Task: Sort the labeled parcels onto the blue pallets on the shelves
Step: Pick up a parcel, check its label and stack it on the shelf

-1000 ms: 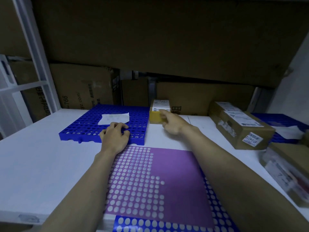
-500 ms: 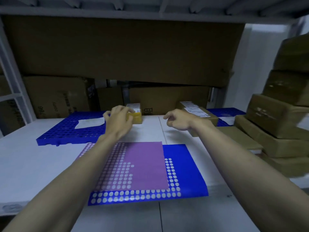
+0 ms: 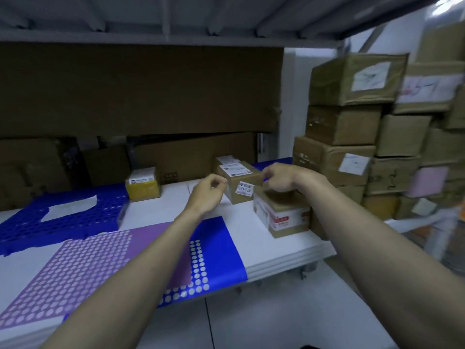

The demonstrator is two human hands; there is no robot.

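Both hands empty, fingers loosely curled; the brown box [image 3: 239, 183] sits between them, right hand [image 3: 279, 178] nearer than left hand [image 3: 207, 195].

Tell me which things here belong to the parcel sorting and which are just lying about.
Job: blue pallet; yellow parcel; long brown parcel; red-printed box; stacked parcels; both hands.
Lying about: purple dotted sheet; cardboard backing; white paper on the pallet.

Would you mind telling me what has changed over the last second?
The right hand left the yellow box and moved right to the long brown box; the left hand lifted off the blue pallet. Neither holds anything. The yellow box stayed beside the pallet.
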